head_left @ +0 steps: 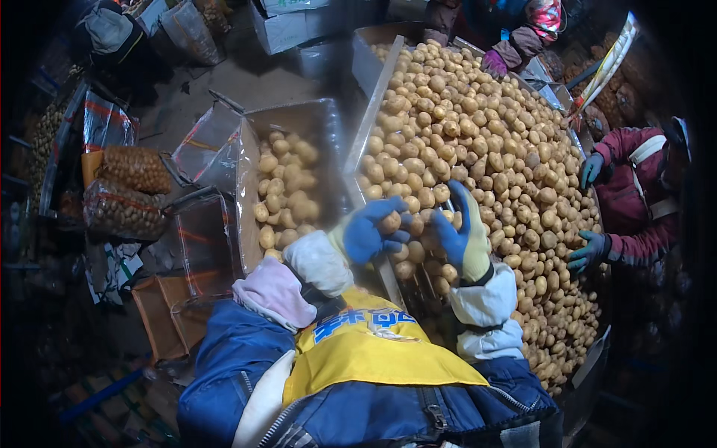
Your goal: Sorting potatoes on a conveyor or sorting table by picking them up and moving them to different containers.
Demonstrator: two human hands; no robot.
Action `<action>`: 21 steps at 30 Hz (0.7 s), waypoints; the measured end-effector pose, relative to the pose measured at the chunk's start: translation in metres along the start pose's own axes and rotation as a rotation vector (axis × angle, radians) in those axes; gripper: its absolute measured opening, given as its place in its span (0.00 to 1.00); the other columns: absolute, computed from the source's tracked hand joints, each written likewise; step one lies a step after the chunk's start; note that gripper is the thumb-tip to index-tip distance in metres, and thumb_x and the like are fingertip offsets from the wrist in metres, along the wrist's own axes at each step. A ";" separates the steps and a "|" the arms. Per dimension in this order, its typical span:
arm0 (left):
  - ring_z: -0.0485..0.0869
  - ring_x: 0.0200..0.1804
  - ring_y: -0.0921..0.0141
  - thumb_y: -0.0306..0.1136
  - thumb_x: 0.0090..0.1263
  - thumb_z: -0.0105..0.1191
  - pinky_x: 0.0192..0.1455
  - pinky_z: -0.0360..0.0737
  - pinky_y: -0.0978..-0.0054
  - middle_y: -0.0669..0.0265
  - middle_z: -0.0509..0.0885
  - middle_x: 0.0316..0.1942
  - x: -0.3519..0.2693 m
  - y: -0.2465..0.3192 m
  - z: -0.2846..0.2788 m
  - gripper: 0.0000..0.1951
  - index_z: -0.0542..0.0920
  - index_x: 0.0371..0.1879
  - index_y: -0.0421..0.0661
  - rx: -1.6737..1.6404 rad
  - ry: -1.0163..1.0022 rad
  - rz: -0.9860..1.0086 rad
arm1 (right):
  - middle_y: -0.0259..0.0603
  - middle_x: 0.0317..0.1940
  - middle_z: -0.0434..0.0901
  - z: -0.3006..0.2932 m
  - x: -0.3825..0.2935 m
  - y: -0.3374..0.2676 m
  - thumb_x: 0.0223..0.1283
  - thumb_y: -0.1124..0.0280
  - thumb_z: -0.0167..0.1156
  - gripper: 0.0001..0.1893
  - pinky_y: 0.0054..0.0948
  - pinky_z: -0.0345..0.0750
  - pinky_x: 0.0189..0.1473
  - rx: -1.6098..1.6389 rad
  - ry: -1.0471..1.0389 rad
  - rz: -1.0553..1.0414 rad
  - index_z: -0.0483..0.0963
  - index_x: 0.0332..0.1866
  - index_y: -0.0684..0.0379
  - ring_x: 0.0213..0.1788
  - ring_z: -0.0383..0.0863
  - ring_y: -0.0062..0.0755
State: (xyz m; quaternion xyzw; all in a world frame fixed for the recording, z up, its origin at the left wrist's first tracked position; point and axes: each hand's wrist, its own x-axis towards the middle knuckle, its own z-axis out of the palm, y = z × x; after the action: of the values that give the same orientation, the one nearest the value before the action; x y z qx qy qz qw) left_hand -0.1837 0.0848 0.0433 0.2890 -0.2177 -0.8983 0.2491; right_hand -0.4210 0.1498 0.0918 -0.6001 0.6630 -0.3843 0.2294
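My left hand (pixel 364 232), in a blue-coated work glove, has its fingers curled around a potato (pixel 390 223) near the lower left corner of the sorting table. Thumb and fingers spread apart, my right hand (pixel 464 238) is just over the slatted part of the table and grips nothing that I can see. Between and beyond both hands lies a large heap of loose potatoes (pixel 476 129). To the left of my left hand stands a plastic-lined cardboard box (pixel 246 196), partly filled with potatoes (pixel 280 190).
A metal rail (pixel 372 106) edges the heap on the left. At right, a co-worker (pixel 633 190) rests gloved hands on the potatoes; another co-worker's gloved hand (pixel 494 63) is at the far edge. Filled potato bags (pixel 126 207) and an open box (pixel 168 316) stand left.
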 end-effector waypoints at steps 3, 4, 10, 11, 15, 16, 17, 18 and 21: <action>0.92 0.54 0.61 0.26 0.87 0.55 0.53 0.91 0.64 0.55 0.87 0.63 -0.002 -0.004 -0.008 0.23 0.77 0.78 0.47 0.201 -0.029 0.022 | 0.64 0.73 0.77 -0.011 -0.033 0.013 0.64 0.61 0.76 0.38 0.58 0.69 0.80 -0.451 -0.103 -0.129 0.74 0.79 0.60 0.75 0.74 0.73; 0.92 0.52 0.62 0.26 0.87 0.55 0.51 0.91 0.65 0.55 0.87 0.62 0.000 -0.005 -0.009 0.22 0.78 0.77 0.46 0.267 -0.055 0.040 | 0.62 0.76 0.74 -0.009 -0.046 0.016 0.65 0.62 0.72 0.34 0.66 0.64 0.81 -0.554 -0.180 -0.219 0.76 0.78 0.54 0.80 0.68 0.74; 0.92 0.47 0.66 0.35 0.92 0.49 0.46 0.90 0.66 0.55 0.88 0.59 0.004 -0.006 -0.005 0.18 0.80 0.72 0.42 0.159 0.039 0.048 | 0.55 0.81 0.68 0.013 -0.040 0.050 0.63 0.67 0.67 0.33 0.75 0.56 0.82 -0.777 -0.310 -0.261 0.78 0.77 0.39 0.86 0.59 0.71; 0.91 0.47 0.66 0.37 0.92 0.49 0.46 0.90 0.66 0.56 0.88 0.59 0.004 -0.004 -0.003 0.18 0.80 0.72 0.42 0.165 0.051 0.043 | 0.54 0.81 0.68 0.012 -0.026 0.057 0.63 0.66 0.67 0.33 0.75 0.56 0.82 -0.780 -0.374 -0.209 0.78 0.76 0.39 0.85 0.59 0.70; 0.91 0.44 0.66 0.58 0.88 0.55 0.44 0.90 0.67 0.57 0.88 0.55 0.005 0.002 0.003 0.30 0.81 0.69 0.41 0.019 0.122 -0.045 | 0.51 0.83 0.66 0.011 0.027 0.081 0.67 0.62 0.67 0.28 0.73 0.55 0.83 -0.730 -0.253 -0.203 0.80 0.73 0.37 0.86 0.59 0.65; 0.91 0.44 0.66 0.58 0.88 0.55 0.43 0.90 0.67 0.57 0.88 0.54 0.005 0.002 0.004 0.30 0.81 0.69 0.41 0.042 0.141 -0.044 | 0.51 0.84 0.64 0.013 0.041 0.086 0.69 0.61 0.66 0.26 0.73 0.53 0.84 -0.748 -0.278 -0.151 0.81 0.73 0.36 0.87 0.58 0.64; 0.92 0.44 0.66 0.59 0.87 0.55 0.43 0.90 0.67 0.58 0.88 0.53 0.005 0.003 0.005 0.30 0.81 0.69 0.41 0.059 0.138 -0.033 | 0.51 0.85 0.63 0.015 0.059 0.092 0.71 0.61 0.65 0.25 0.75 0.51 0.84 -0.794 -0.281 -0.126 0.81 0.73 0.35 0.88 0.56 0.64; 0.92 0.44 0.66 0.60 0.87 0.55 0.43 0.90 0.67 0.58 0.89 0.52 0.005 0.002 0.005 0.31 0.80 0.68 0.41 0.077 0.136 -0.025 | 0.51 0.86 0.62 0.019 0.073 0.097 0.73 0.61 0.63 0.24 0.76 0.50 0.85 -0.819 -0.277 -0.125 0.81 0.73 0.33 0.89 0.55 0.65; 0.91 0.42 0.66 0.60 0.87 0.55 0.42 0.90 0.67 0.59 0.89 0.51 0.003 0.002 0.007 0.30 0.81 0.67 0.42 0.060 0.135 -0.014 | 0.54 0.86 0.62 0.030 0.103 0.103 0.76 0.59 0.61 0.25 0.77 0.50 0.85 -0.887 -0.249 -0.121 0.77 0.77 0.31 0.89 0.55 0.66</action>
State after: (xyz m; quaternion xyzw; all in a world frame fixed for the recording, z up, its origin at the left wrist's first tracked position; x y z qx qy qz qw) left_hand -0.1897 0.0834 0.0477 0.3577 -0.2255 -0.8716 0.2481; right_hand -0.4798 0.0408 0.0086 -0.7195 0.6945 -0.0014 0.0054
